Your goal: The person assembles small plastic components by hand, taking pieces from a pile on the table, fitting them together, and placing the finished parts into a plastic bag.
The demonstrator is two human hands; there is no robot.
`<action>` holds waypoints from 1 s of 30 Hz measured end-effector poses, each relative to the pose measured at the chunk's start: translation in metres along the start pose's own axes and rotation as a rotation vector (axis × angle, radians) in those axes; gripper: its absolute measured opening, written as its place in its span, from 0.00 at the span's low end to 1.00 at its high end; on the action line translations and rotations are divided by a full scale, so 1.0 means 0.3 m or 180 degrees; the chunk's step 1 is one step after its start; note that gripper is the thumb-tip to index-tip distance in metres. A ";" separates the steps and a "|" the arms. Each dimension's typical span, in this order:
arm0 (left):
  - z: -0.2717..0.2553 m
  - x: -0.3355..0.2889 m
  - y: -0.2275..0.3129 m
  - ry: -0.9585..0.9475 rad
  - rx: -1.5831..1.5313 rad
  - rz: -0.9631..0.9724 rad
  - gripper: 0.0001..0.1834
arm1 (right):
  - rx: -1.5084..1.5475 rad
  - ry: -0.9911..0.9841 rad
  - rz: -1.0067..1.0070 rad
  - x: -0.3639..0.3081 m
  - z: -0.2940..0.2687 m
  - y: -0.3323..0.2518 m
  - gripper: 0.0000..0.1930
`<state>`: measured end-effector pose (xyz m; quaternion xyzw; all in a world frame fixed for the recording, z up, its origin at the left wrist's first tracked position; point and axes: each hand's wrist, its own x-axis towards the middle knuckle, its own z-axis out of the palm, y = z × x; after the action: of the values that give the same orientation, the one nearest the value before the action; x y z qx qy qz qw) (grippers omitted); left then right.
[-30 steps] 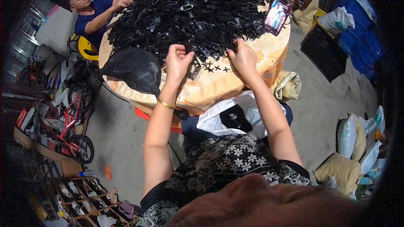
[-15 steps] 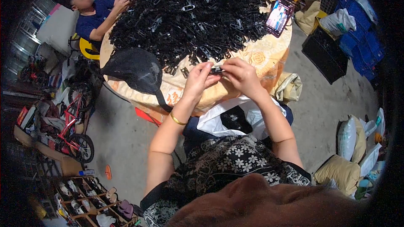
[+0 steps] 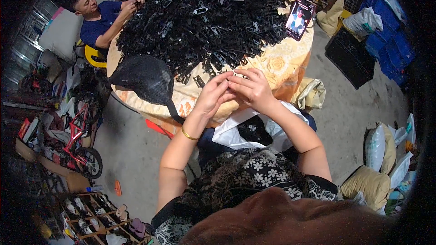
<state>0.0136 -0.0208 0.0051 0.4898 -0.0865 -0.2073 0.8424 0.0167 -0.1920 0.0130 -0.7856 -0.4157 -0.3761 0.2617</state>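
Note:
My left hand and my right hand meet above the near edge of the round table. Their fingertips pinch together around a small black plastic part, now almost wholly covered by the fingers. Just beyond them spreads a large heap of black plastic parts, many of them long and slotted. A few loose ones lie at the heap's near edge, close to my left fingers. Across my lap lies an open white bag with black pieces inside.
A patterned cloth covers the table. Left of my hands rests a black mesh cap-like thing with a strap. A lit phone stands at the right rim. Across at the left, another person handles parts. Black crate and sacks stand right.
My right fingers have closed over toward the left ones, covering the black part that showed between them. The phone's picture differs, and the other person's head has turned slightly.

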 end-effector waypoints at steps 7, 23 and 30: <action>-0.010 -0.002 -0.029 0.0085 0.0068 -0.0131 0.13 | 0.1453 0.0160 0.1044 0.080 0.028 0.138 0.09; -0.035 0.018 -0.067 0.0196 0.0147 0.0386 0.21 | -0.1306 -0.0667 0.0574 0.376 0.219 0.507 0.11; -0.056 0.027 -0.069 0.0264 -0.0249 0.0332 0.21 | 0.1118 -0.1005 0.0386 0.193 -0.010 0.188 0.12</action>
<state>0.0212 -0.0202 -0.0218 0.4596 -0.0688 -0.1459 0.8734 0.0852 -0.1969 0.0559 -0.8006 -0.4626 -0.1541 0.3482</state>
